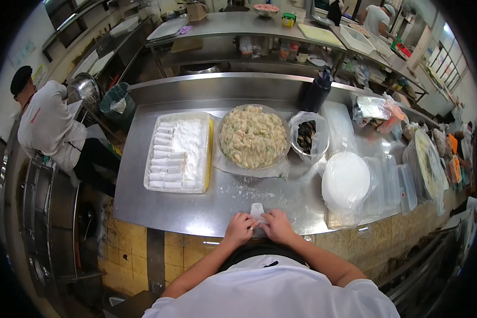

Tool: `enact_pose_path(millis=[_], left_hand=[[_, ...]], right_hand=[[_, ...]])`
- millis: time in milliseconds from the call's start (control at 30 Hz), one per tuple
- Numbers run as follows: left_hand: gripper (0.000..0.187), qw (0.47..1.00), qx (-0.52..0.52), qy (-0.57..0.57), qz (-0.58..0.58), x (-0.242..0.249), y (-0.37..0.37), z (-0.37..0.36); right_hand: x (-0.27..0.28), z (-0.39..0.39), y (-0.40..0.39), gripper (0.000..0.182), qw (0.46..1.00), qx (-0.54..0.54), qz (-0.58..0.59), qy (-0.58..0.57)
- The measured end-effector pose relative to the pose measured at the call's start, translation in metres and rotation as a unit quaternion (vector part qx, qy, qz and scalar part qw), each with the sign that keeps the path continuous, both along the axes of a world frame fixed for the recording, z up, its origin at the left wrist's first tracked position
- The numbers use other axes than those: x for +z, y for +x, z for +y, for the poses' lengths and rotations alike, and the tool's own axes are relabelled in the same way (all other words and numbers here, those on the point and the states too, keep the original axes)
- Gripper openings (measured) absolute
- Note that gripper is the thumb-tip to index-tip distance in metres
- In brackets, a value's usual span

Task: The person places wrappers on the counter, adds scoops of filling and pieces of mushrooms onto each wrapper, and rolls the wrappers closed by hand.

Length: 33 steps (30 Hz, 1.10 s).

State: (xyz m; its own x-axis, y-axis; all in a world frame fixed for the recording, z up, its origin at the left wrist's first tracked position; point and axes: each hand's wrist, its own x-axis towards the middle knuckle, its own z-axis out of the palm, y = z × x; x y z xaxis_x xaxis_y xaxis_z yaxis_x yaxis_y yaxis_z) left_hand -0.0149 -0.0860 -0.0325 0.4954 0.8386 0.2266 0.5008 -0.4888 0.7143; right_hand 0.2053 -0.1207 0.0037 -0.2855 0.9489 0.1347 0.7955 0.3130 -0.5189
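At the near edge of the steel table (167, 208): white wrapper (257, 209), near end hidden by hands.
Left hand (240, 228): curled, fingertips closed on wrapper.
Right hand (277, 225): likewise.
Writing: red marking (35, 114), co-worker's shirt (55, 119), illegible.

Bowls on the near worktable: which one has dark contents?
The smaller bowl, right of the large bowl. It holds dark pieces; the large one holds a pale mix.
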Motion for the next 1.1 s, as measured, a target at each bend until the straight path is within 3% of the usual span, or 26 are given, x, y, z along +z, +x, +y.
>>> enact_pose_path(millis=[33, 133, 200, 300, 433, 500, 700, 800, 933, 1100], left_hand=[[0.016, 1.000, 0.009, -0.004, 0.007, 0.000, 0.002, 0.003], [0.017, 0.998, 0.024, -0.031, 0.046, 0.001, 0.007, 0.011], [0.018, 0.993, 0.015, -0.064, 0.096, 0.004, 0.008, 0.019], [0.025, 0.995, 0.045, -0.039, 0.074, 0.019, 0.010, 0.024], [0.033, 0.997, -0.057, 0.035, 0.044, 0.033, -0.007, 0.023], [0.033, 0.995, -0.087, 0.041, 0.034, 0.021, -0.010, 0.021], [0.022, 0.998, -0.036, 0.043, 0.013, 0.006, -0.007, 0.025], [0.024, 0.998, 0.003, 0.044, 0.047, 0.009, -0.003, 0.028], [0.034, 0.995, -0.029, 0.096, 0.008, 0.010, 0.002, 0.030], [0.043, 0.993, -0.043, 0.103, 0.026, 0.005, -0.002, 0.030]], right_hand=[[0.004, 0.002, -0.001, 0.032, 0.999, -0.016, 0.026, 0.013], [0.024, 0.006, 0.006, 0.032, 0.990, 0.099, -0.063, 0.075], [0.013, 0.005, 0.004, 0.031, 0.984, 0.112, -0.115, 0.075], [-0.001, 0.013, 0.004, 0.029, 0.976, 0.129, -0.153, 0.085], [-0.002, 0.017, 0.005, 0.027, 0.974, 0.138, -0.167, 0.063], [-0.005, 0.019, 0.007, 0.026, 0.978, 0.138, -0.145, 0.053], [-0.007, 0.026, 0.010, 0.025, 0.990, 0.108, -0.074, 0.043], [-0.007, 0.029, 0.009, 0.027, 0.993, 0.090, -0.061, 0.054], [-0.009, 0.031, 0.010, 0.031, 0.994, 0.065, -0.068, 0.063], [-0.006, 0.042, 0.014, 0.045, 0.999, 0.022, -0.006, -0.043]])
